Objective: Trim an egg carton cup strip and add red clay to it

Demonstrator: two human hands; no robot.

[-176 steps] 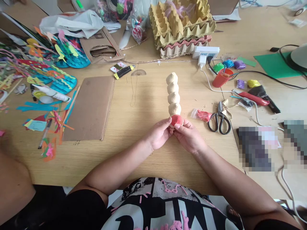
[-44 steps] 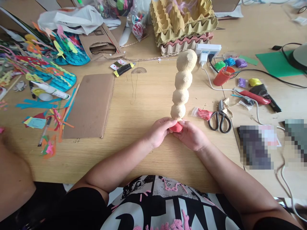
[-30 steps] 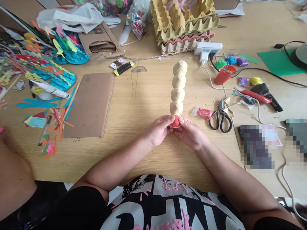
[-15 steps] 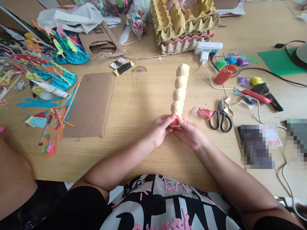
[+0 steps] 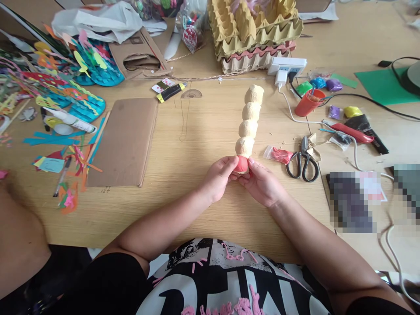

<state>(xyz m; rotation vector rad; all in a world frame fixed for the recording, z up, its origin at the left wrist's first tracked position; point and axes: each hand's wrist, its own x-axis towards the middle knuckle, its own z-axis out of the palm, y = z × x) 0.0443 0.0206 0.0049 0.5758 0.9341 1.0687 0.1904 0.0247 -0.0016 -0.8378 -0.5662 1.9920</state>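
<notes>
A strip of cream egg-carton cups (image 5: 248, 128) points away from me above the wooden table. Red modelling clay (image 5: 242, 164) covers the cup at its near end. My left hand (image 5: 219, 177) is closed on the left side of that red cup, thumb on the clay and fingers partly hidden below. From the other side my right hand (image 5: 262, 180) grips the same cup, its thumb near the clay's right edge. An opened packet of red clay (image 5: 278, 154) lies right of the strip, next to black-handled scissors (image 5: 303, 162).
Stacked egg trays (image 5: 256, 35) stand at the back, beside a white power strip (image 5: 287, 65). An orange cup (image 5: 309, 103) and clay packets sit to the right. A cardboard sheet (image 5: 123, 142) and paper crafts (image 5: 83, 105) lie left. Another person's arm (image 5: 19, 236) rests at lower left.
The far end of the egg-carton strip has swung slightly right. My thumbs have moved apart a little, so more of the red clay shows.
</notes>
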